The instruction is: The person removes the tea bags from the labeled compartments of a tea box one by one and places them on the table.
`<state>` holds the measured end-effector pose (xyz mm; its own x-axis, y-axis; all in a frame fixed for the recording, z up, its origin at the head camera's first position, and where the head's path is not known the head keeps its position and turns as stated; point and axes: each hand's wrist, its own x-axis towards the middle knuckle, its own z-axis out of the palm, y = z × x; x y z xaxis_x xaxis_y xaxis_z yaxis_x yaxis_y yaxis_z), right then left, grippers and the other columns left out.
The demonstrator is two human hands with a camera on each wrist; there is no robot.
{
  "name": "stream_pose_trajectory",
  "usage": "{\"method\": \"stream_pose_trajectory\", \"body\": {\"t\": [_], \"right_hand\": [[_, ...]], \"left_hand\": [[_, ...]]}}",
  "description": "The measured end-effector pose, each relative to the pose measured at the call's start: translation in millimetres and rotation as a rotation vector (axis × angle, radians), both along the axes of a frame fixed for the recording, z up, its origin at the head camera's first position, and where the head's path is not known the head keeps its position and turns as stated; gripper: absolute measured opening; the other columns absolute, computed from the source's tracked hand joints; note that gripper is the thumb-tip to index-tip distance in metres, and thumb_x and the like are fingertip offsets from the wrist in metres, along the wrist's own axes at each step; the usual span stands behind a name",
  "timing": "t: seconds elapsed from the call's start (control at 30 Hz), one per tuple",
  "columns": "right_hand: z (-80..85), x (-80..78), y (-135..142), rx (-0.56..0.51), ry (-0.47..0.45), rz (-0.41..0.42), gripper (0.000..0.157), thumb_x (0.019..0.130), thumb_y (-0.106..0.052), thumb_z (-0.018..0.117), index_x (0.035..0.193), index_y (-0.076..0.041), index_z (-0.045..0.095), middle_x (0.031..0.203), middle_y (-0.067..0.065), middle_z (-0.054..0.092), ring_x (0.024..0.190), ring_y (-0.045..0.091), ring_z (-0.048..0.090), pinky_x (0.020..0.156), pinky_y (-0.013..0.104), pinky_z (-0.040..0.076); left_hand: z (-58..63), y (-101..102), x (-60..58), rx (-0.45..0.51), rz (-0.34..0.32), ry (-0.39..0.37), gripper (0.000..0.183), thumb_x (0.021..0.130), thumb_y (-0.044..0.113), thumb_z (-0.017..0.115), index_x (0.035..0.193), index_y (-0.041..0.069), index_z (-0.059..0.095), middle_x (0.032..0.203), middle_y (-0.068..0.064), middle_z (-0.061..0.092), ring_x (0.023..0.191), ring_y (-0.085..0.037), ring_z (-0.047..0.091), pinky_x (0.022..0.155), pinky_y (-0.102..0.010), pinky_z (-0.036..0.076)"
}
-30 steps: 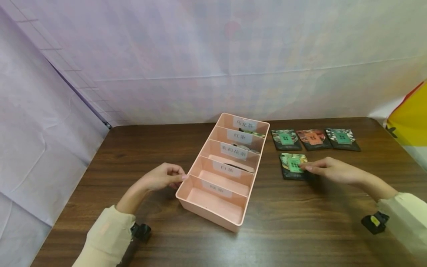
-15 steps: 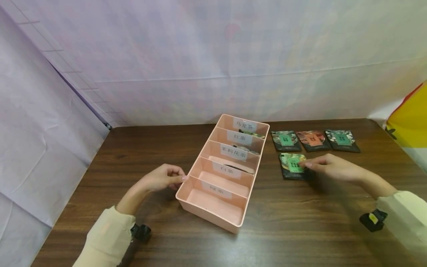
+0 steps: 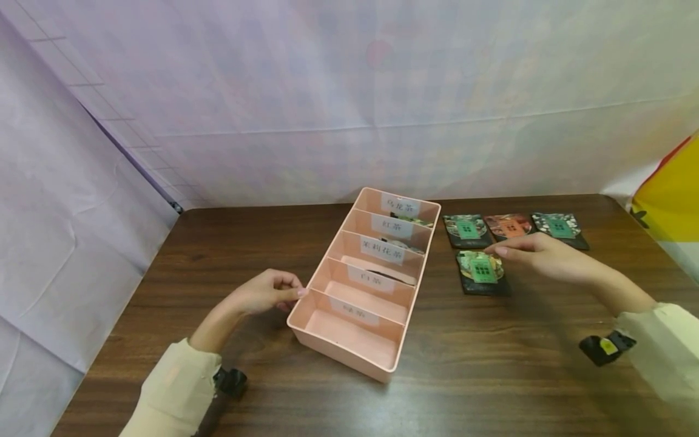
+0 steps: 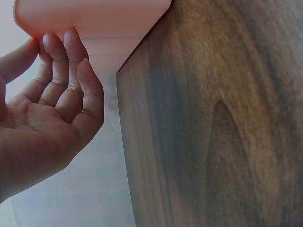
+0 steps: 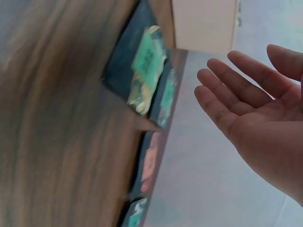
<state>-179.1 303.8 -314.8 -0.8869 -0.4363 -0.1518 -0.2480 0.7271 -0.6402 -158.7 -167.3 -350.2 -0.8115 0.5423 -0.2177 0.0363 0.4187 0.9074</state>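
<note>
A pink divided box with paper labels on its dividers lies at a slant on the table. My left hand pinches its left rim between thumb and fingers; the left wrist view shows the fingertips against the box wall. My right hand hovers with fingers extended over the right side, holding nothing. Just below its fingertips lies a tea sachet with a light green label. Behind it stand in a row a green-labelled sachet, an orange-labelled sachet and a white-flowered sachet, partly covered by the hand.
Sachets poke up in the box's rear compartments, such as a green-edged sachet. A dark wood table carries everything. Behind its far edge hangs a pale cloth; yellow fabric hangs at the right.
My right hand has lifted off the light-green-labelled sachet and shifted slightly away toward the back row. The sachet stays in place. The left hand and box have not moved.
</note>
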Motion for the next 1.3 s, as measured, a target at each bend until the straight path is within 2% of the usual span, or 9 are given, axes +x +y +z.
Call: {"method": "stream_pose_trajectory", "body": {"t": [0.17, 0.4, 0.77, 1.13, 1.3], "right_hand": [[9.5, 0.8, -12, -0.008, 0.019, 0.024, 0.035, 0.098, -0.024, 0.041, 0.124, -0.005, 0.055, 0.123, 0.016, 0.054, 0.112, 0.033, 0.049, 0.087, 0.051, 0.041], [20.1, 5.3, -36, -0.035, 0.040, 0.067, 0.032, 0.097, -0.024, 0.044, 0.122, -0.009, 0.058, 0.121, 0.009, 0.057, 0.110, 0.022, 0.051, 0.085, 0.032, 0.044], [25.3, 12.0, -72, -0.094, 0.067, 0.158, 0.028, 0.096, -0.019, 0.047, 0.119, -0.009, 0.060, 0.116, 0.009, 0.060, 0.105, 0.022, 0.054, 0.080, 0.035, 0.046], [18.6, 16.8, -100, -0.148, 0.092, 0.307, 0.025, 0.095, -0.015, 0.048, 0.115, -0.008, 0.062, 0.116, 0.007, 0.060, 0.108, 0.021, 0.054, 0.086, 0.033, 0.045], [14.9, 19.4, -108, -0.148, 0.075, 0.329, 0.023, 0.095, -0.015, 0.048, 0.112, -0.010, 0.063, 0.117, 0.007, 0.060, 0.113, 0.023, 0.051, 0.090, 0.039, 0.042]], "left_hand": [[-1.0, -1, -0.2, 0.007, -0.005, 0.001, 0.019, 0.091, 0.006, 0.053, 0.088, -0.012, 0.056, 0.071, 0.000, 0.058, 0.065, -0.011, 0.056, 0.064, -0.034, 0.050], [-2.1, -1, 0.1, 0.052, -0.012, -0.023, 0.018, 0.091, 0.002, 0.051, 0.089, -0.016, 0.054, 0.073, -0.002, 0.058, 0.066, -0.012, 0.057, 0.067, -0.038, 0.051], [-2.8, -1, 0.0, 0.055, -0.011, -0.023, 0.018, 0.091, 0.002, 0.051, 0.089, -0.016, 0.053, 0.073, -0.002, 0.058, 0.066, -0.012, 0.057, 0.067, -0.039, 0.051], [-1.9, -1, -0.1, 0.056, -0.010, -0.021, 0.018, 0.091, 0.001, 0.051, 0.088, -0.017, 0.053, 0.072, -0.001, 0.058, 0.065, -0.012, 0.057, 0.067, -0.040, 0.051], [-2.2, -1, -0.6, 0.049, -0.012, -0.015, 0.018, 0.091, 0.002, 0.051, 0.088, -0.016, 0.054, 0.071, -0.001, 0.058, 0.065, -0.012, 0.057, 0.067, -0.042, 0.051]]}}
